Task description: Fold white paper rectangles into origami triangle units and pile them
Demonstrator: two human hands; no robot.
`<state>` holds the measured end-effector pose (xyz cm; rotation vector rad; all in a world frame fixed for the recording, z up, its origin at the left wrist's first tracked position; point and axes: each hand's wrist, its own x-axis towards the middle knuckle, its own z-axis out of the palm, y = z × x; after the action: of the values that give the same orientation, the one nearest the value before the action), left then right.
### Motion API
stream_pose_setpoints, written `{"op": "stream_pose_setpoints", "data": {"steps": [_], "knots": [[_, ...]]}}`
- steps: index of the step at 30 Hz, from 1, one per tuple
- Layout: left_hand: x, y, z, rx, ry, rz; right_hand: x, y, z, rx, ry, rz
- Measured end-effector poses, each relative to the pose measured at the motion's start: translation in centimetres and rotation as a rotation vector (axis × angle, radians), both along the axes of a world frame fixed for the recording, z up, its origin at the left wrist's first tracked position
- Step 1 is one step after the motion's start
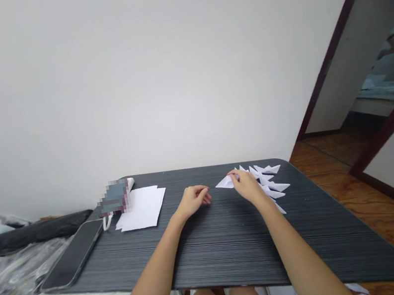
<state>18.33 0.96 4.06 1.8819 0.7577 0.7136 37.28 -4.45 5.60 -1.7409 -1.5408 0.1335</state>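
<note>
— While the right hand (245, 185) pinches a folded paper piece (225, 182) at the table's (217, 245) far side, what's the left hand (192, 200) doing?
— Resting loosely curled, empty, nearby. More folded pieces (271, 183) lie just right; flat sheets (142, 207) and a phone (73, 254) sit left.

A small folded white paper piece (226, 182) sat just right of the frame's centre, a flat triangle with its sharp tip pointing left. Its right end was pinched in the fingers (235, 177) of the right hand (246, 185), and its underside lay low against the dark striped surface (215, 235). Just to its right, a cluster of folded white paper triangles (271, 183) lay loosely spread on the same surface, their points fanning toward the right edge, some overlapping, and partly hidden behind the hand.
</note>
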Motion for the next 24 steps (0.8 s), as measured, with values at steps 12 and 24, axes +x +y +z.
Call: {"op": "stream_pose_setpoints", "data": {"steps": [12,24], "knots": [[-7.9,4.5,1.5,0.499,0.733,0.937,1.4,-0.9,0.9,0.104,-0.136,-0.496],[-8.5,4.7,0.2,0.279,0.928,0.918,0.9,-0.9,0.7,0.084,-0.131,-0.431]]}}
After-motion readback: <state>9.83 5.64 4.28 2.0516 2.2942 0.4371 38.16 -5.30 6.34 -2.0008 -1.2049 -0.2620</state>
